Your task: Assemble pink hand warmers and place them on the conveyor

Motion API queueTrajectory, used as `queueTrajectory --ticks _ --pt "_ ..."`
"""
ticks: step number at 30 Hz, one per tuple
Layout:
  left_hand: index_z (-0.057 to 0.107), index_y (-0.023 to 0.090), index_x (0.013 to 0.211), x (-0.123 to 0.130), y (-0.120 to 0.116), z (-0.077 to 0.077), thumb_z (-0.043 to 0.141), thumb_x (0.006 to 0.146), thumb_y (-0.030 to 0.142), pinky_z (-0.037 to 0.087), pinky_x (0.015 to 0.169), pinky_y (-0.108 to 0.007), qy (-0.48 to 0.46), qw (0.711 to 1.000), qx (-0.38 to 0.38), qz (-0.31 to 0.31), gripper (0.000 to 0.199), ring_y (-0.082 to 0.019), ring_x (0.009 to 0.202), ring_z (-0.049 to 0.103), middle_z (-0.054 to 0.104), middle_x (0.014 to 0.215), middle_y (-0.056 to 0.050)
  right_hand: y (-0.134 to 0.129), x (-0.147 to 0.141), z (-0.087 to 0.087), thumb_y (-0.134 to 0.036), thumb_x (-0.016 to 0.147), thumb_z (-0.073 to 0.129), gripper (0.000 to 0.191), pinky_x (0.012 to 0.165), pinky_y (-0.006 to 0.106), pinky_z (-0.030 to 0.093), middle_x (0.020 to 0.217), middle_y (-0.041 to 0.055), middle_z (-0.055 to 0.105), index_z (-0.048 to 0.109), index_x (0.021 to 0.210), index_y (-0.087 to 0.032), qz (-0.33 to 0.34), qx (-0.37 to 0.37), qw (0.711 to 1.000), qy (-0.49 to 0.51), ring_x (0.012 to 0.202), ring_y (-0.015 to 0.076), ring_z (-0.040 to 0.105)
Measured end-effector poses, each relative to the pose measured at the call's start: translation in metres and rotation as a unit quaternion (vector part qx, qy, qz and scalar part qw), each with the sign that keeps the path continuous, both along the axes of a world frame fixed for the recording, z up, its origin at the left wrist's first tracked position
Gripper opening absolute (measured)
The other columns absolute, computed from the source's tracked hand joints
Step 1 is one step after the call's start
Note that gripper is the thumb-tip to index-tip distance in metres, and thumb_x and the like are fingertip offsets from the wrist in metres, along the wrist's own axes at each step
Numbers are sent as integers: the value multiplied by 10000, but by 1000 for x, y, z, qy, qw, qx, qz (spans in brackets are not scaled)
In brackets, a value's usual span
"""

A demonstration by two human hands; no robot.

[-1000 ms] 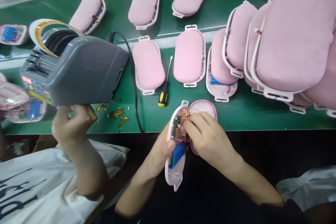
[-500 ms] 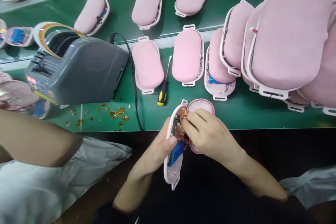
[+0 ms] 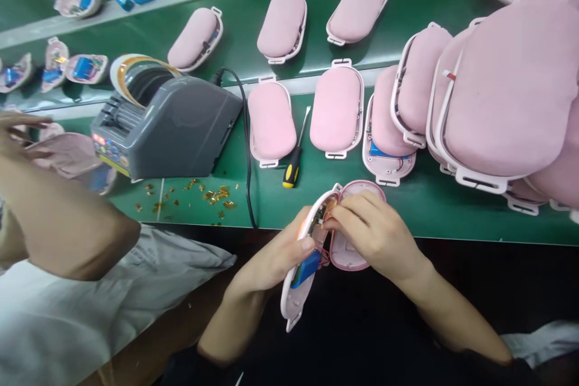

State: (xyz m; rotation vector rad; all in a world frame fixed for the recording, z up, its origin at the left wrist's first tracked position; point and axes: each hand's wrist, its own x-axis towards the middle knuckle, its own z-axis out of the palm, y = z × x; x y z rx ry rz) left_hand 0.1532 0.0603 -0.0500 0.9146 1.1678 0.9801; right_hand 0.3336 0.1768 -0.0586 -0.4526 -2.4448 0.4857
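Note:
Just off the bench's front edge, my left hand [image 3: 283, 253] grips an open white-rimmed shell [image 3: 304, 298], tilted nearly on its side. Inside the shell are a blue battery [image 3: 306, 269], a small circuit board [image 3: 319, 215] and amber film near the top. My right hand [image 3: 373, 232] has its fingers pinched together at the upper inside of the shell, by the board; what the fingertips hold is too small to name. A pink cover half [image 3: 348, 258] hangs open beside the shell, partly behind my right hand, with thin red wires between the two.
A grey tape dispenser [image 3: 181, 126] with a black cable [image 3: 247, 163] stands left. A screwdriver [image 3: 293, 164] lies between pink units. More pink units [image 3: 511, 90] are piled right. Amber scraps [image 3: 217, 195] lie near the front edge. Another person's arm [image 3: 67, 217] reaches in at left.
The view has shifted, so bench items appear further right. My right fingers remain at the shell's upper inside. The other person's hand now shows at the left.

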Motion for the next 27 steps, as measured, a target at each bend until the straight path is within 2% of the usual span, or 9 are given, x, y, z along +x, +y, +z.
queueTrajectory --ticks 5,7,11,14,17,20,23,25,27 --pt "449 213 1587 3 1 0 574 1014 598 248 1326 -585 -55 998 -1 24 702 -389 1508 420 519 1553 -141 -7 -4 -10 -270 1060 657 85 844 360 502 957 59 711 686 1050 -191 -102 -17 994 41 903 211 599" --pt "432 231 1614 6 -2 -4 585 1014 569 289 1318 -570 -88 996 13 31 705 -373 1465 488 527 1569 -137 -15 5 -14 -382 1051 681 230 913 384 490 1092 78 726 658 1204 -212 -127 -18 991 39 1007 230 616" --pt "516 258 1566 11 -14 -15 696 925 598 607 989 -441 -148 986 -13 76 748 -296 1097 705 614 1491 -142 -39 36 -30 -465 1048 654 458 1061 485 463 1343 173 661 563 1403 -191 -225 -60 972 32 1229 311 572" --pt "585 249 1510 13 -25 -27 801 812 645 637 790 -371 -194 971 -63 121 831 -261 913 737 671 1425 -151 -56 53 -43 -501 1030 648 690 1072 606 482 1410 226 624 416 1579 -153 -278 -130 952 -16 1289 388 543" --pt "588 217 1506 13 -32 -32 841 714 743 646 755 -377 -253 962 -59 85 984 -267 812 760 780 1152 -144 -62 58 -45 -495 1000 694 806 1013 554 584 1394 198 633 314 1649 -202 -247 -250 935 41 1235 350 634" --pt "585 215 1516 21 -32 -28 847 717 746 648 904 -440 -174 978 -25 112 995 -329 990 773 747 1296 -167 -59 58 -31 -395 968 759 835 899 432 662 1338 156 645 311 1656 -246 -231 -308 914 129 1130 289 704" --pt "556 251 1556 37 -27 -21 840 762 707 493 1206 -552 -4 982 70 174 959 -429 1364 622 595 1562 -155 -54 56 -13 -248 930 790 798 895 422 679 1258 127 653 394 1623 -261 -228 -253 933 119 1095 279 704" --pt "508 291 1593 48 -22 -21 813 793 706 362 1308 -596 15 977 123 173 952 -451 1494 503 557 1607 -128 -53 53 -5 -205 938 766 802 909 423 685 1257 137 640 372 1636 -235 -212 -227 945 108 1108 277 697" --pt "470 303 1615 57 -18 -24 785 828 686 336 1321 -624 -1 976 140 165 930 -461 1519 472 528 1635 -122 -55 49 -1 -192 957 735 805 918 425 690 1279 154 625 332 1653 -208 -197 -214 951 106 1141 280 687"
